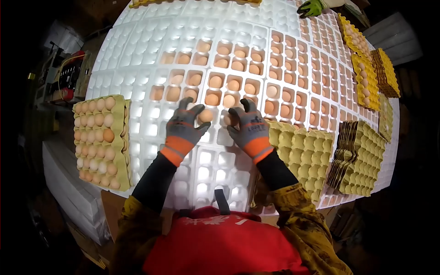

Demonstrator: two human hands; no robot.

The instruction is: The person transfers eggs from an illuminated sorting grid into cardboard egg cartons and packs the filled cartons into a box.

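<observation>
White foam trays with square pockets cover the table, several pockets holding brown eggs. My left hand, in a grey and orange glove, has its fingers curled round an egg at the near edge of the filled pockets. To its right, my right hand, gloved the same way, curls over another egg, partly hidden by its fingers. Both hands are low over the pockets, a small gap between them. The pockets nearer my body hold no eggs.
A carton full of eggs stands at the left. Empty olive cartons and a carton stack sit at the right, yellow cartons beyond. Another person's green-gloved hand is at the far edge.
</observation>
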